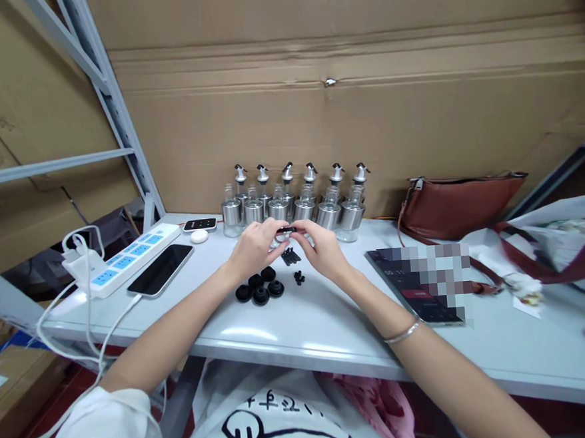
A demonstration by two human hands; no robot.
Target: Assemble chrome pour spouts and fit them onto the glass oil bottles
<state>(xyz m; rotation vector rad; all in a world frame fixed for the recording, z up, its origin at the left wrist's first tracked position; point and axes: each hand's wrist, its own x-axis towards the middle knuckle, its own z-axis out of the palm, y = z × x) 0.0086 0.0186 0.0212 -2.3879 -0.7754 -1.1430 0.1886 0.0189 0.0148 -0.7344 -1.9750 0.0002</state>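
Note:
My left hand and my right hand meet above the middle of the table. Between their closed fingertips is a small black part with something shiny and rounded just below it; fingers cover much of it. Just below the hands lie several thin black sticks and a small cluster of tiny black pieces. Nearer to me sits a group of round black stoppers. Behind my hands stand glass bottles with steel sleeves and bare necks. A back row of bottles carries silver-and-black pourer tops.
At left are a white power strip, a phone on a cable, a small black-faced device and a white round object. Rightward lie a tablet-like screen and a brown bag. Cardboard closes the back.

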